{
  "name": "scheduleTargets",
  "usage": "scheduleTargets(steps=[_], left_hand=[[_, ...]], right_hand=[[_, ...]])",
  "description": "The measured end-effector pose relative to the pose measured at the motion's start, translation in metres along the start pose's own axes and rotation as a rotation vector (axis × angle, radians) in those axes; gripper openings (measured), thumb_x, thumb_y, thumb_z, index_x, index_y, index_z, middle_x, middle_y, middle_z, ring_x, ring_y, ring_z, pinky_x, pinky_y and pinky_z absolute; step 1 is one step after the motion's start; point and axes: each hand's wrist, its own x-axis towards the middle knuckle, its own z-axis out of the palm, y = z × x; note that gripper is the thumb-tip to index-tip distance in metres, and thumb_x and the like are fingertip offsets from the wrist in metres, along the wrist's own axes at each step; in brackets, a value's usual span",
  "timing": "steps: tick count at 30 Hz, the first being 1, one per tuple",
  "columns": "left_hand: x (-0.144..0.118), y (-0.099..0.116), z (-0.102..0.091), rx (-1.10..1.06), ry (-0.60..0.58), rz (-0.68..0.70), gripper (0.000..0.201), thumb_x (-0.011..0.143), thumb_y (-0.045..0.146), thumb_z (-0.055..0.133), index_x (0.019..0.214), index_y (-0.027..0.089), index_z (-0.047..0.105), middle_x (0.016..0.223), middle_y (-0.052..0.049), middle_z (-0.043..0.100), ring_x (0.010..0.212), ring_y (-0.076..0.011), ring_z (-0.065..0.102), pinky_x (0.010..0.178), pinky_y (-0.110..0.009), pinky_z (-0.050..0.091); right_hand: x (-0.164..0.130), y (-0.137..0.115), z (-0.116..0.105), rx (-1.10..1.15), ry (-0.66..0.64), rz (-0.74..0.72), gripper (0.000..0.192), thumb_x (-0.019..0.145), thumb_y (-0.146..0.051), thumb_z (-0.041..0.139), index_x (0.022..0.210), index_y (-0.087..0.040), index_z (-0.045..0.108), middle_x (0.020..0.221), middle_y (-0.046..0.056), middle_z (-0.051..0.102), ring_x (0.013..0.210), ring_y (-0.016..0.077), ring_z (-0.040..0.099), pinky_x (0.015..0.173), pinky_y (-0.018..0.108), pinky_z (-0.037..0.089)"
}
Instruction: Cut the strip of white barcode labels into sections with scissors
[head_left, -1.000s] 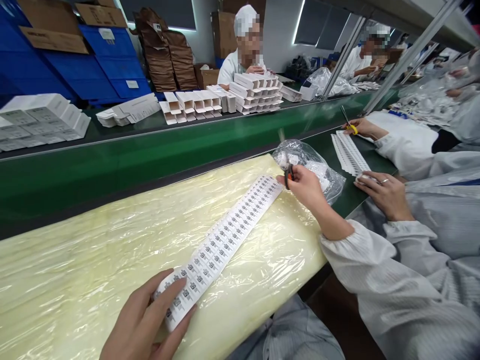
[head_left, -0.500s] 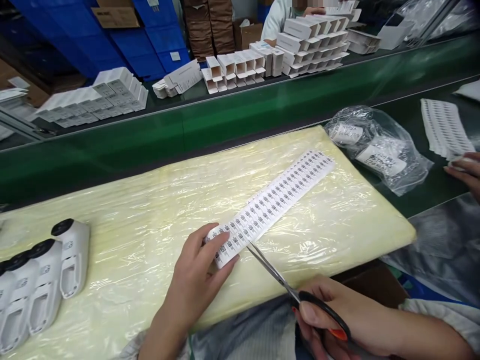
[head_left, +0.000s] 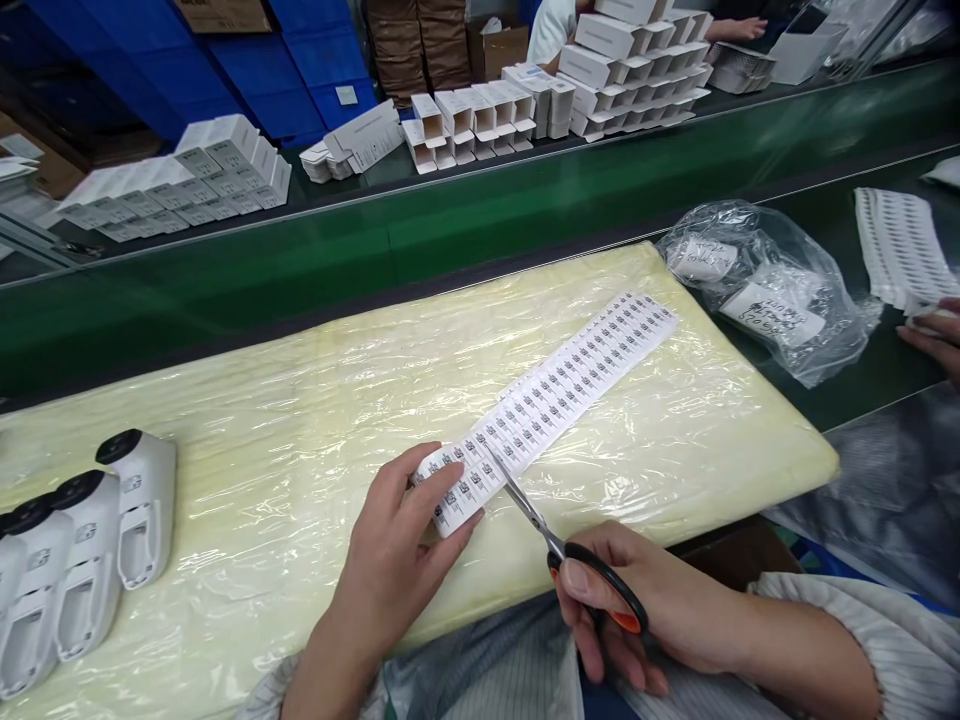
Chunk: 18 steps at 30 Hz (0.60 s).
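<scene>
A long white label sheet [head_left: 564, 390], printed with rows of small dark codes, lies slantwise over the yellow plastic-wrapped pad [head_left: 300, 400]. My left hand [head_left: 409, 540] pinches its near end, thumb below and fingers on top. In my right hand [head_left: 637, 600] is a pair of scissors [head_left: 534, 515] with black and orange handles. Their blades reach across the sheet from its lower edge, just right of my left fingers. Whether the strip is cut all the way through there I cannot tell.
White camera-like housings [head_left: 142, 510] stand at the left of the pad. To the right lie a clear bag [head_left: 780, 290] with handwritten labels and more label sheets [head_left: 904, 245], touched by another person's hand [head_left: 934, 335]. White boxes [head_left: 480, 120] line the green conveyor [head_left: 360, 245].
The scissors and my right hand have moved up and left, so the blades now reach further across the sheet. My left hand keeps its hold. The camera view has shifted slightly.
</scene>
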Motion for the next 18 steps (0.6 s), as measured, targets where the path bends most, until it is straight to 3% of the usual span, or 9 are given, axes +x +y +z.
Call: scheduleTargets(steps=[18], left_hand=[[-0.0004,0.0006,0.0,-0.021,0.015,-0.006,0.031,0.094,0.021,0.064,0.124,0.018,0.058,0.13,-0.015,0.057,0.117,-0.0236,0.061,0.091,-0.033,0.057]], right_hand=[[-0.0006,-0.0035,0.0002,-0.035,0.017,0.01,0.071,0.067,-0.084,0.069,0.073,-0.015,0.053,0.057,0.001,0.062,0.034,0.0037,0.045,0.029,0.012,0.033]])
